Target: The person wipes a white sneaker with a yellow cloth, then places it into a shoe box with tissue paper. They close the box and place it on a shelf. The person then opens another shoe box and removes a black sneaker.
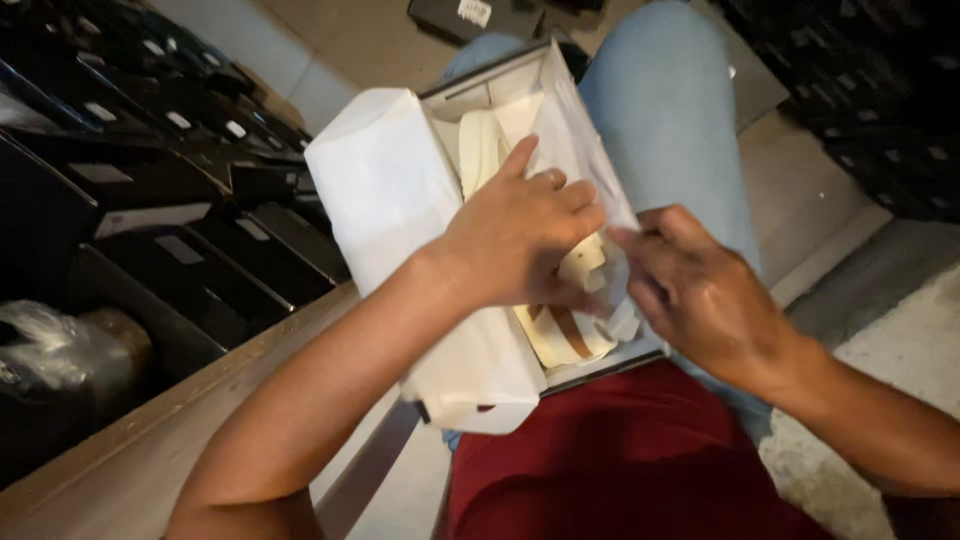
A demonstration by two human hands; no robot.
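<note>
Dark boxes (190,250) are lying stacked along the left, beside a wooden ledge (130,450) running toward the bottom left corner. An open white shoe box (480,85) is resting on the person's lap, on a leg in light blue jeans (670,120). White tissue paper (385,190) is hanging over the box's left edge. The left hand (515,235) is reaching into the middle of the box, fingers bent and pressing down on a cream-coloured sandal (565,335) lying inside; whether it is gripping the sandal cannot be told. The right hand (695,290) is sitting at the box's right edge, fingertips pinching the tissue paper there. A red garment (620,460) is showing below the box.
</note>
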